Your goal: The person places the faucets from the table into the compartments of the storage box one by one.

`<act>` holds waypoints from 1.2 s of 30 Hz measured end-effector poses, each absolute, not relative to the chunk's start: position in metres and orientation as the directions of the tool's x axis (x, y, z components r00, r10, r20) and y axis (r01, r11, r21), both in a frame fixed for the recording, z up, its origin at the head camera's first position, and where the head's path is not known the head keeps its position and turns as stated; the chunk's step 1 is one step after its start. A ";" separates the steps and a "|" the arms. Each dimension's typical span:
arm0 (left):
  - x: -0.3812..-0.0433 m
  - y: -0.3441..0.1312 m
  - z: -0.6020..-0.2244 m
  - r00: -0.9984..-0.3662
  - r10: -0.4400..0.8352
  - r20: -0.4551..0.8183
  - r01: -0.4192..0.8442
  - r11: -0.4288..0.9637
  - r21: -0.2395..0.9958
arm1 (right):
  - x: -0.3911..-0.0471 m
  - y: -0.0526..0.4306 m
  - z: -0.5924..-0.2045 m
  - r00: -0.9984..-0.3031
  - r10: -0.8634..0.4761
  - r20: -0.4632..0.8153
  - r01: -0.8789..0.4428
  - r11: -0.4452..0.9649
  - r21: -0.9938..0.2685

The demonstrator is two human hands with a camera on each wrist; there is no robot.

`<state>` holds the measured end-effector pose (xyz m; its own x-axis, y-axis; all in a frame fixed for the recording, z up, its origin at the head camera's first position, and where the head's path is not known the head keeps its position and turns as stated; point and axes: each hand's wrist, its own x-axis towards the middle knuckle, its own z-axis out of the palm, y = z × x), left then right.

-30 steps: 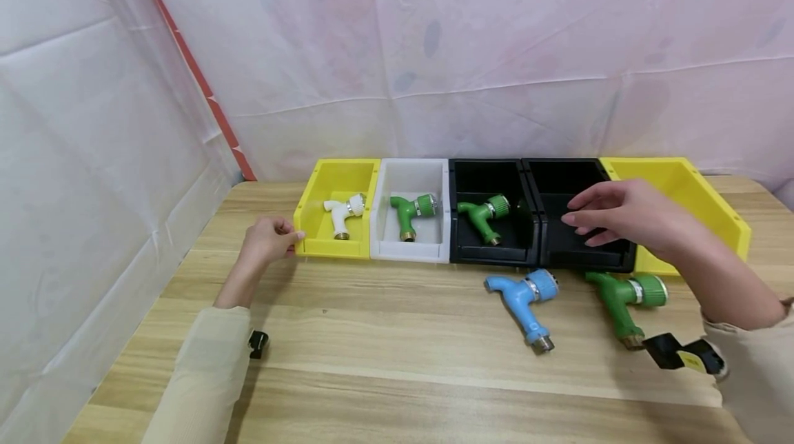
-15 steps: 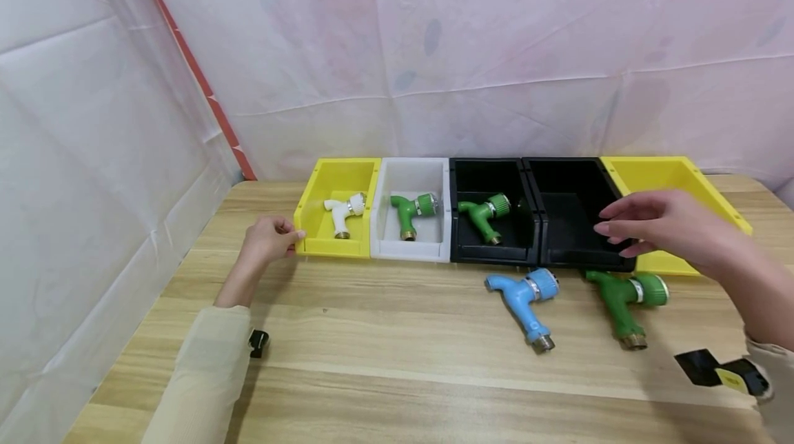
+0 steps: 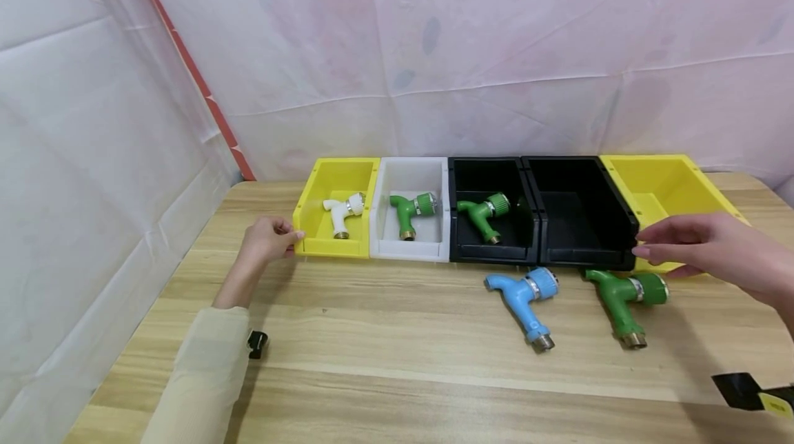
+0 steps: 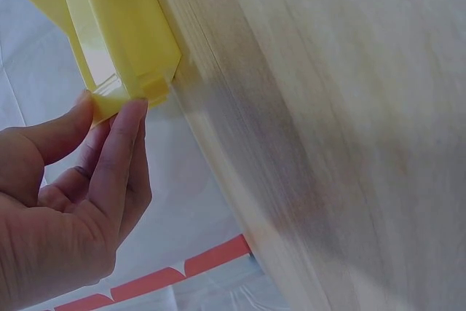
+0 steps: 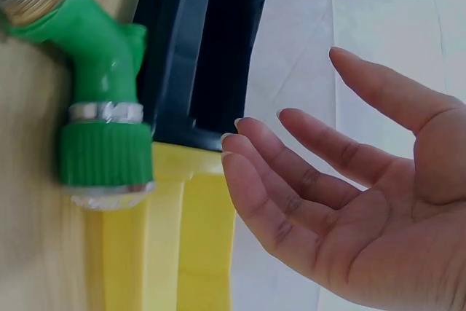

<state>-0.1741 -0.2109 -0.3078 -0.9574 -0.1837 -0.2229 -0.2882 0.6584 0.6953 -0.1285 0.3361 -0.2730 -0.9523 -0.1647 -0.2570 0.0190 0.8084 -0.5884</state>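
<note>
At the left end of the bin row, my left hand (image 3: 268, 243) pinches the front corner of a yellow bin (image 3: 335, 249); the left wrist view shows thumb and fingertips on the yellow bin's edge (image 4: 127, 41). Inside that bin lies a white tap (image 3: 340, 215). My right hand (image 3: 719, 251) holds nothing and hovers by the right-hand yellow bin (image 3: 657, 175), fingers loosely bent and spread in the right wrist view. Below it on the table lies a green tap (image 3: 623, 303), seen large in the right wrist view. Left of that lies a blue tap (image 3: 522, 303).
A white bin (image 3: 411, 251) and a black bin (image 3: 493, 254) each contain a green tap. Another black bin (image 3: 583, 223) stands beside the right-hand yellow one. Bins touch side by side on the wooden table (image 3: 372, 361), before a pale sheet (image 3: 496, 51).
My right hand has moved right and toward me, from over the right black bin to the right yellow bin's front. My left hand keeps its pinch on the left yellow bin.
</note>
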 end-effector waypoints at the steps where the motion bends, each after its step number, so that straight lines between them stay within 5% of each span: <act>1: -0.174 -0.211 -0.308 -0.959 -0.182 -0.219 -0.284 0.661 0.694 | -0.129 0.339 -0.275 -0.950 -0.160 -0.267 0.028 0.809 -0.588; 36: -0.174 -0.212 -0.308 -0.961 -0.171 -0.218 -0.275 0.661 0.698 | -0.120 0.380 -0.321 -0.886 -0.131 -0.445 0.246 0.680 -0.691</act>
